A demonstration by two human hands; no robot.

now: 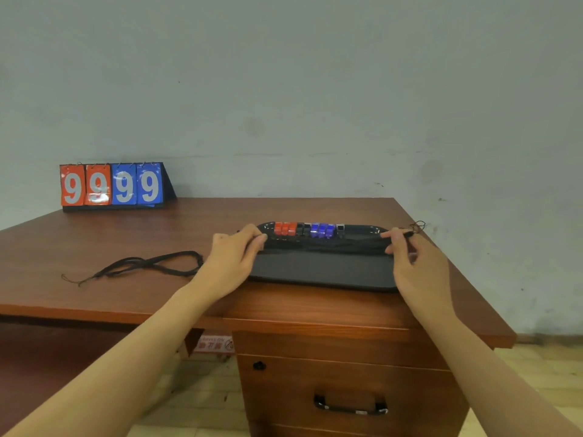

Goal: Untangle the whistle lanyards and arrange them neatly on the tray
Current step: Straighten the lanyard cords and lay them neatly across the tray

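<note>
A black tray (321, 272) lies on the wooden desk. Along its far edge stands a row of whistles (307, 230): red, black, blue and one grey. Black lanyards (325, 246) stretch across the tray's middle from left to right. My left hand (233, 253) pinches the lanyards' left end at the tray's left rim. My right hand (410, 257) pinches the right end at the tray's right rim, and thin cord loops (417, 227) stick out beyond its fingers. Another black lanyard bundle (142, 266) lies loose on the desk to the left of the tray.
A flip scoreboard (113, 186) showing 99 in red and 99 in blue stands at the desk's back left. The desk (94, 234) ends just right of the tray. Drawers with a black handle (350, 406) sit below the front edge.
</note>
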